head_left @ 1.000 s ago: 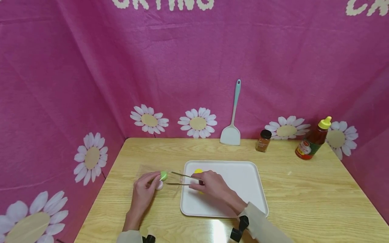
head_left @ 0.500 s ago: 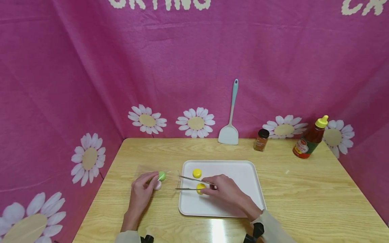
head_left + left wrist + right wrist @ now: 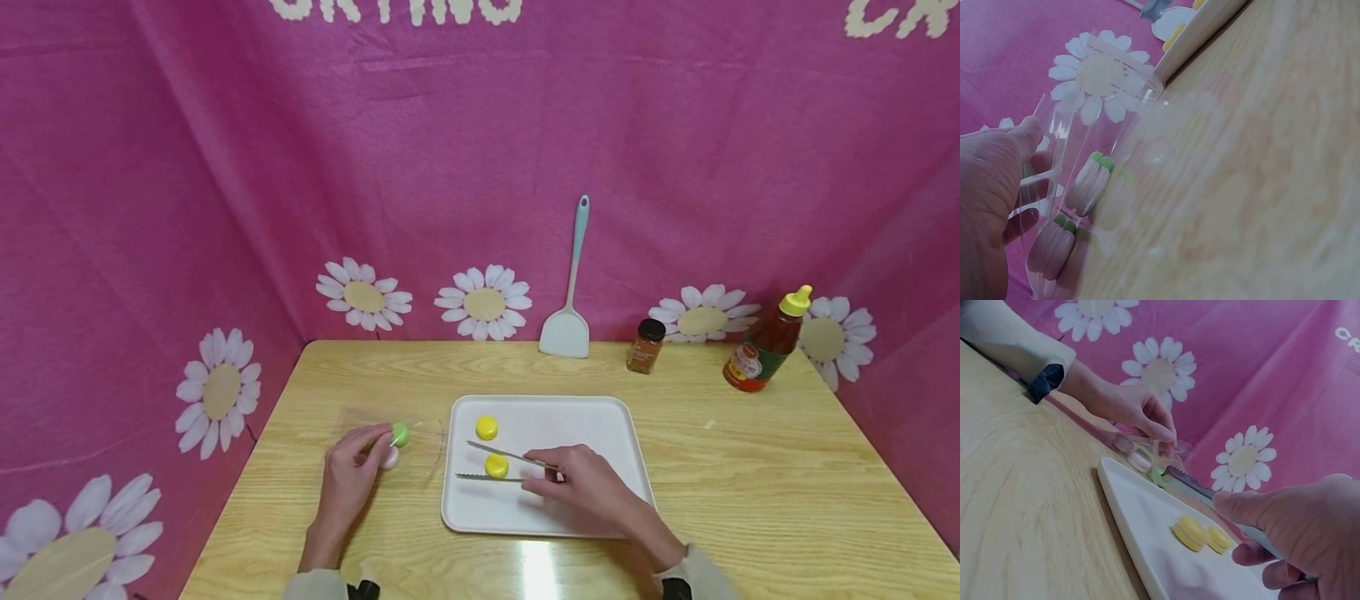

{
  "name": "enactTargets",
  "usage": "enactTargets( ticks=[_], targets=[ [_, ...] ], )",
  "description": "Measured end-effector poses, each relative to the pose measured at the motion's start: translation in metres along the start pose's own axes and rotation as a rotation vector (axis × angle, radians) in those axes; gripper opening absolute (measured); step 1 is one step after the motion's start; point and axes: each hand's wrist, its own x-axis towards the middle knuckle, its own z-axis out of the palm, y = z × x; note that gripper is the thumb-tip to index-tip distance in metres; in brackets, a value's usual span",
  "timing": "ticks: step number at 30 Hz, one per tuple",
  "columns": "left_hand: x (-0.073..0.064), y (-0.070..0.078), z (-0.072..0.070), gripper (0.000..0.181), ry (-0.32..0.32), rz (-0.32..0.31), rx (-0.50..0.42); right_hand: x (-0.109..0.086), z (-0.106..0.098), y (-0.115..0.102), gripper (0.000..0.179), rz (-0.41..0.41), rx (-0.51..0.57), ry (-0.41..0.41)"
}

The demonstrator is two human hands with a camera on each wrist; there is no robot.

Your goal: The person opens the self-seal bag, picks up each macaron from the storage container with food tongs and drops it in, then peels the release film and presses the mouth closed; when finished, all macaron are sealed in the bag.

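Observation:
My left hand [image 3: 347, 471] pinches the edge of a clear plastic bag [image 3: 1067, 134] that lies on the table. Inside it are macarons; a green macaron [image 3: 401, 434] and a pink macaron [image 3: 390, 457] show by the fingers. With my right hand [image 3: 588, 483] I hold metal tongs [image 3: 510, 454] low over the white tray [image 3: 585, 417]. The tongs' arms are spread and point left, one on each side of the nearer yellow macaron [image 3: 497, 466]. A farther yellow macaron [image 3: 487, 427] rests on the tray behind them.
At the back of the table, a spatula [image 3: 566, 332] leans on the pink cloth [image 3: 480, 167]. A small spice jar [image 3: 646, 348] and a red sauce bottle [image 3: 761, 350] stand at the back right. The bag lies just left of the tray.
My right hand has drawn the tongs rightward and a little toward me, from the bag's mouth to over the tray. My left hand stays about where it was, holding the bag.

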Motion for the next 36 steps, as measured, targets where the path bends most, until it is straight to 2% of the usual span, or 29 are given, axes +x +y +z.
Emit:
enactTargets(
  ticks=[5, 16, 22, 36],
  targets=[
    [0.0, 0.0, 0.0, 0.018, 0.0, 0.001, 0.002, -0.017, -0.007, 0.002, 0.036, -0.008, -0.005, 0.046],
    [-0.001, 0.0, 0.0, 0.018, -0.005, -0.015, 0.004, -0.043, -0.01, 0.016, 0.042, 0.099, 0.058, 0.091],
    [-0.001, 0.0, 0.0, 0.018, -0.005, -0.009, 0.009, -0.046, -0.009, 0.02, 0.048, 0.152, 0.042, 0.09],
    [-0.001, -0.001, 0.0, 0.018, -0.011, -0.029, -0.004, -0.044, -0.005, 0.027, 0.045, 0.132, -0.022, 0.083]
  ],
)
